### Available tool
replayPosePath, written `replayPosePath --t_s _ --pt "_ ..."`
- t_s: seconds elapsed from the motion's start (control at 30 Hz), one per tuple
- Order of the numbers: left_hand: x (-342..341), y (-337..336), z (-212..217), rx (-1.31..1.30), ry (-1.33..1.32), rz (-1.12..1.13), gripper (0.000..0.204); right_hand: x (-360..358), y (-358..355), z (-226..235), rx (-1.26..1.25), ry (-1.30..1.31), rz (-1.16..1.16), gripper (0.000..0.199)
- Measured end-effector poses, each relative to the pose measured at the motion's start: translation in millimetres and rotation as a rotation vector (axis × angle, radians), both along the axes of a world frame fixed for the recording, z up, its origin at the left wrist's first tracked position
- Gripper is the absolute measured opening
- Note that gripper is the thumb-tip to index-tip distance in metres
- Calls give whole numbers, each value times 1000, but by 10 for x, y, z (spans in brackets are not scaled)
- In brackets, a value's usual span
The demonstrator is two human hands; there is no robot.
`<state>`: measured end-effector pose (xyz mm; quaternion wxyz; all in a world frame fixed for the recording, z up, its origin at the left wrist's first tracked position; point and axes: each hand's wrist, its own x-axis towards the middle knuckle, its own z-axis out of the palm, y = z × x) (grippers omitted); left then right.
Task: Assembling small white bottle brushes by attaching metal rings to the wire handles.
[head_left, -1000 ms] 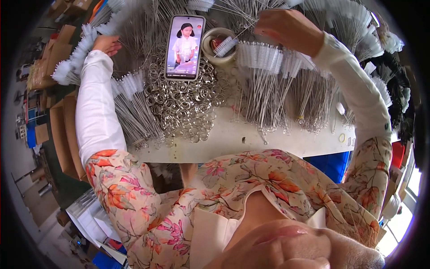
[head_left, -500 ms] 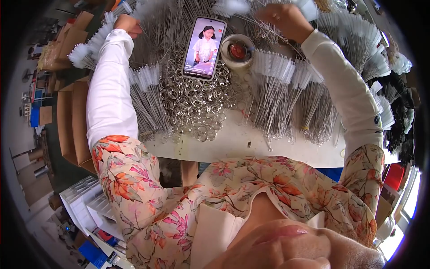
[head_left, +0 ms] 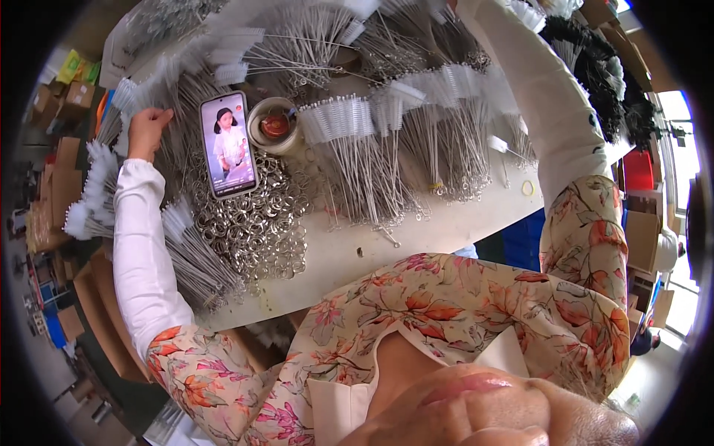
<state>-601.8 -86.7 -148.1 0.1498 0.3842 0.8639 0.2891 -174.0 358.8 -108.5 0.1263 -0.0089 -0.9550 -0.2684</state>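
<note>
My left hand (head_left: 146, 134) is at the left among white-bristled wire brushes (head_left: 182, 97). Its thumb and fingers are pressed together; whatever they may hold is too unclear to make out. My right arm (head_left: 554, 104) stretches up and away, and its hand lies past the upper edge of the picture. Bundles of thin tube brushes (head_left: 338, 123) with twisted wire stems and looped ends cover the middle of the table. Beside my left forearm lies another bundle of brushes (head_left: 197, 253). A heap of metal rings (head_left: 256, 230) spreads below a phone.
The lit phone (head_left: 227, 145) leans on the rings, next to a round white tub (head_left: 274, 126) with something red inside. The white table's front edge (head_left: 297, 297) runs before my body. Black brushes (head_left: 625, 89) pile up at the far right. Cardboard boxes (head_left: 104, 312) stand at the left.
The view has turned, so the table sits tilted and further left. My right hand has gone out of sight at the top. My left hand is now lower in the picture, left of the phone.
</note>
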Motion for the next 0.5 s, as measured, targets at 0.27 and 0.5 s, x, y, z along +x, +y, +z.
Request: replayPosePath --t_s 0.27,0.5 --pt "146 -66 147 -3 -46 73 18 -236 -599 -484 -1070 64 -327 21" --pt "-164 -182 68 108 139 -44 21 -183 -220 274 -1460 845 -66 21"
